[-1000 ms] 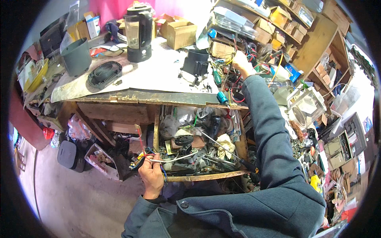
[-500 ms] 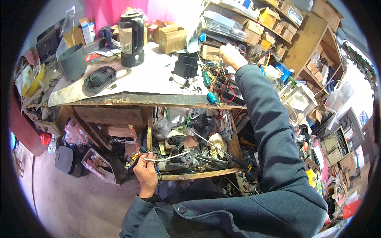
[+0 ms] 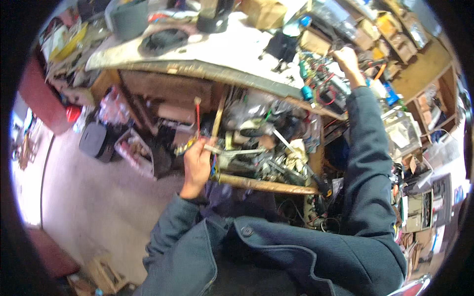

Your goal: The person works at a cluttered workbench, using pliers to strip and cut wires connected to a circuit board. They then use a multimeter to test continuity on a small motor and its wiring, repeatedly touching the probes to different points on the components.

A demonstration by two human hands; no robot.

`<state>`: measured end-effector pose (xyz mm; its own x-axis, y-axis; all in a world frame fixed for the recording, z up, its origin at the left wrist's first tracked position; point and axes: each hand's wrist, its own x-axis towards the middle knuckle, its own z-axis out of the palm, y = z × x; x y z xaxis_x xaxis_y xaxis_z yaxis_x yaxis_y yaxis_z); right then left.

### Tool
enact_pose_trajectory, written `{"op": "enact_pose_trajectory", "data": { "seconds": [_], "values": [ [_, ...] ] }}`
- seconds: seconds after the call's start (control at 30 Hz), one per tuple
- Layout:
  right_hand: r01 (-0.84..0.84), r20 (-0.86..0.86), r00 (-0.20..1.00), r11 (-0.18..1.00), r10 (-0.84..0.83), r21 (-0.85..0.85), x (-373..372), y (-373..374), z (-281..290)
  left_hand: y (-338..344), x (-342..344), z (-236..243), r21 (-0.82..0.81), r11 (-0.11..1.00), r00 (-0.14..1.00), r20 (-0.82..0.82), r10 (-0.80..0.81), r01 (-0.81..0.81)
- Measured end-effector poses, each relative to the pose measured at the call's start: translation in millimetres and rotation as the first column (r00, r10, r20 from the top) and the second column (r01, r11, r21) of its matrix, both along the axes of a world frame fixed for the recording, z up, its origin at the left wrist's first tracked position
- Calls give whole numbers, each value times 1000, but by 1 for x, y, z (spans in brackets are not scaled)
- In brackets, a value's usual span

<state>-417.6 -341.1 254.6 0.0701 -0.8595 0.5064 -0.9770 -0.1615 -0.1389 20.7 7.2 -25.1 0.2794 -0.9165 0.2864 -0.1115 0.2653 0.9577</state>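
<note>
Pinches wires [image 3: 185, 146] in left hand [image 3: 197, 168], just left of drawer [image 3: 264, 184]; stretches right hand [image 3: 347, 60] beyond drawer, too blurred to tell grip.

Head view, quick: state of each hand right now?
Left hand: closed, holding coloured wires.
Right hand: by tangled wires; blurred, cannot tell whether open, closed or holding anything.
</note>
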Motion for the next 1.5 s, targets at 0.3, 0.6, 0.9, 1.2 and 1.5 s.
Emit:
{"op": "enact_pose_trajectory", "data": {
  "seconds": [0.3,0.6,0.9,1.2,1.5],
  "values": [
    [-508,732,661,817,165,274,138,188,-87,13,61,51,146,816,604,-746,-281,560],
    [-883,904,422,258,70,392,207,331,-159,14,46,71,22,865,735,-539,-412,501],
    [-890,892,436,90,-118,447,220,376,-188,14,44,62,45,895,814,-436,-383,445],
    [-896,882,429,32,-194,442,222,381,-206,19,42,64,18,862,761,-481,-436,506],
    [-894,888,395,123,-236,431,227,385,-211,19,39,61,14,871,771,-473,-427,490]
  ]
}}
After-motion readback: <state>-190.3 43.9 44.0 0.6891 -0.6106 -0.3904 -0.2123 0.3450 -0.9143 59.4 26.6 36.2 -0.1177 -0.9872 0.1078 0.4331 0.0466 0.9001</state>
